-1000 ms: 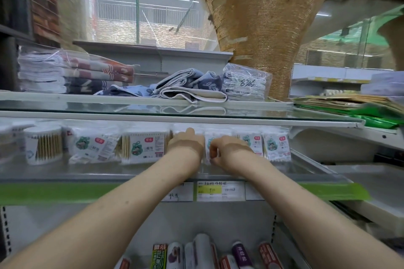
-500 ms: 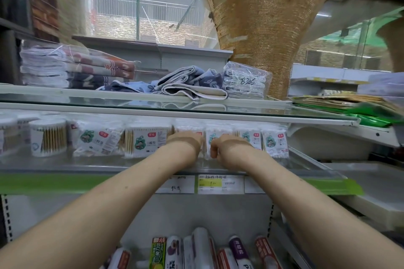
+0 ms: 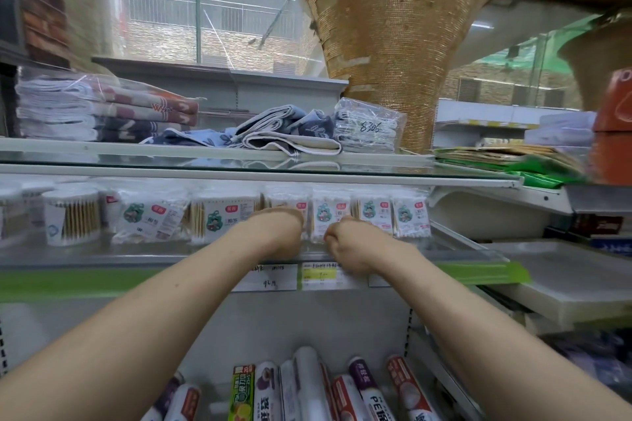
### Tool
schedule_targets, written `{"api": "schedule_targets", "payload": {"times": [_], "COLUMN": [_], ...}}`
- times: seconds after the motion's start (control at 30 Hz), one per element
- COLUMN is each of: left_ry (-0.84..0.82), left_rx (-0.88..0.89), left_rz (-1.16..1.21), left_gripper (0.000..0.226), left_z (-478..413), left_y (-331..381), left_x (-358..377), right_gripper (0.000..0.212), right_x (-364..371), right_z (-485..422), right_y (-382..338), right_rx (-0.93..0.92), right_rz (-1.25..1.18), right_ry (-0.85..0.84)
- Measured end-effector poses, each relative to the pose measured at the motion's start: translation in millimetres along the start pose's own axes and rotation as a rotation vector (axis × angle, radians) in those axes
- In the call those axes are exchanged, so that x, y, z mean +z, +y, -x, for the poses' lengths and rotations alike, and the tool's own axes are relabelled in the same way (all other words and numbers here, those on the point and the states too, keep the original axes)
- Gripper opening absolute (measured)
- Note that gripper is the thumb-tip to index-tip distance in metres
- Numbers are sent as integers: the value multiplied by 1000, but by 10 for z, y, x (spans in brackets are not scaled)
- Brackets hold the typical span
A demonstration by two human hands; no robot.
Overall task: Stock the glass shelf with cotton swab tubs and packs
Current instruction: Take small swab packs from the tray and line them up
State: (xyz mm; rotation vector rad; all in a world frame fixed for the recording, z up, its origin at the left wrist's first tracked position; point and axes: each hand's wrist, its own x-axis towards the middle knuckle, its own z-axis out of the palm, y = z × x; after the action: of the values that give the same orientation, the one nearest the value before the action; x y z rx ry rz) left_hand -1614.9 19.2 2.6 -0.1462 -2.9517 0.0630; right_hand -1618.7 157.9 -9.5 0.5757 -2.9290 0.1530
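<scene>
Cotton swab packs (image 3: 372, 212) stand in a row on the glass shelf (image 3: 102, 253), with round cotton swab tubs (image 3: 73, 219) at its left end. My left hand (image 3: 280, 232) reaches onto the shelf in front of one pack (image 3: 287, 200); its fingers are hidden behind the back of the hand. My right hand (image 3: 345, 246) is curled into a fist at the lower edge of the neighbouring pack (image 3: 328, 212), with nothing visibly in it. More packs (image 3: 154, 219) lean between the tubs and my hands.
A second glass shelf (image 3: 205, 164) lies close above, carrying bagged towels (image 3: 102, 109) and folded blue cloths (image 3: 273, 130). Price labels (image 3: 318, 278) line the green front strip. Rolls of plastic wrap (image 3: 307, 386) lie on the shelf below. A white shelf (image 3: 564, 277) adjoins on the right.
Both hands have drawn back a little from the packs toward the shelf's front edge. The view has tilted slightly, so the shelf sits higher in frame.
</scene>
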Motion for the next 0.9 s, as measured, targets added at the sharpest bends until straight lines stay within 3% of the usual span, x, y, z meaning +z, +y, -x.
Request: {"api": "schedule_targets", "payload": {"times": [0.47, 0.9], "left_ry": [155, 257], "left_rx": [-59, -234], "left_rz": [-20, -16], "left_gripper": [29, 13], "left_z": [273, 448], "left_y": [-112, -650], "left_x": [-9, -4], "right_gripper": [35, 36], "right_x": [-9, 65], "right_z": [74, -97], "right_y": [-115, -634], "right_rx": [-171, -352], "right_rz": [-8, -84], "right_ry": [196, 241]}}
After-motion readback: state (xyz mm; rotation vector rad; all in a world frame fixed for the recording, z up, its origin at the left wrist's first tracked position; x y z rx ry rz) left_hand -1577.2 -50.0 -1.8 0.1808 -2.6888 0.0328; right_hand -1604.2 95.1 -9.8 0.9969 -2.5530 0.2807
